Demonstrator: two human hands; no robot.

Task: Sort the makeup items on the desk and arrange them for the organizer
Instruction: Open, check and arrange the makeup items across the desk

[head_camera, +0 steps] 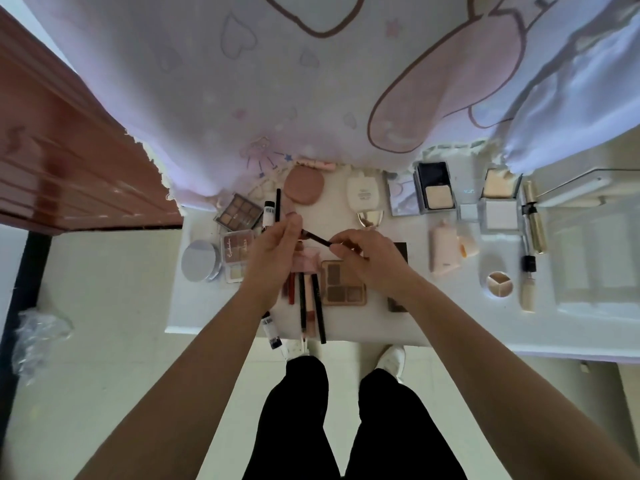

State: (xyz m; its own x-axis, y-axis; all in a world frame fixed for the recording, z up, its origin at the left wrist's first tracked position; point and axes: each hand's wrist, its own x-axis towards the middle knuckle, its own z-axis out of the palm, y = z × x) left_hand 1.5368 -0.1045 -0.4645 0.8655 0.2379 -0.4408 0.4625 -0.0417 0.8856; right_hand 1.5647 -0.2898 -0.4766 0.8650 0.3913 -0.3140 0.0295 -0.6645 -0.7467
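The white tube (269,213) with a black cap, on the far left of the counter (374,323), carries dark letters running along its length. They read "PINK" and then a "B"; the rest is hidden. Just near of it, the pink-toned palette (238,250) has a cursive word across its clear lid, too blurred to read. A second white tube (272,332) at the near edge and the white bottle (362,195) at the far middle bear print too small to read.
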